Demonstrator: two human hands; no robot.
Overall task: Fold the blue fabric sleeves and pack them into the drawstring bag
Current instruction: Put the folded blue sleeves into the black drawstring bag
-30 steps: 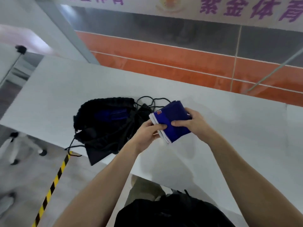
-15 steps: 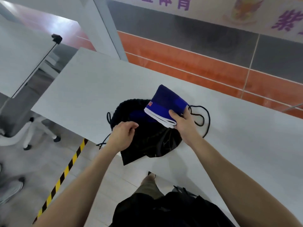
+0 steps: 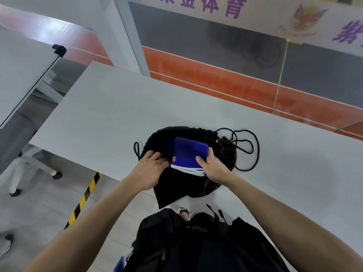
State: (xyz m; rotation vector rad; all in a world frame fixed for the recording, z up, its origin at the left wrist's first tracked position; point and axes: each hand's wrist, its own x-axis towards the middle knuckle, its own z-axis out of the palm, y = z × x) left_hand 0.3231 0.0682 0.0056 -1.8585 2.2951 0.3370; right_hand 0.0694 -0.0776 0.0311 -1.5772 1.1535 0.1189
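A black drawstring bag [image 3: 182, 190] lies on the white table [image 3: 110, 118] near its front edge, mouth facing away from me. My right hand [image 3: 213, 166] grips a folded blue fabric sleeve [image 3: 189, 152] with a white edge and a small red logo, half inside the bag's mouth. A second patch of blue fabric [image 3: 168, 146] shows deeper inside the bag. My left hand [image 3: 150, 169] pinches the bag's near rim on the left and holds the mouth apart. The black cord [image 3: 248, 150] loops on the table to the right.
An orange and grey tiled wall [image 3: 216, 79] runs behind the table. A second white table [image 3: 17, 75] stands at the left. Yellow-black floor tape [image 3: 84, 199] runs below the table's front edge. A dark backpack [image 3: 196, 244] hangs at my front.
My right hand has lowered the folded sleeve from above the bag into its mouth. My left hand has shifted right to the bag's rim. The camera has tilted and moved closer.
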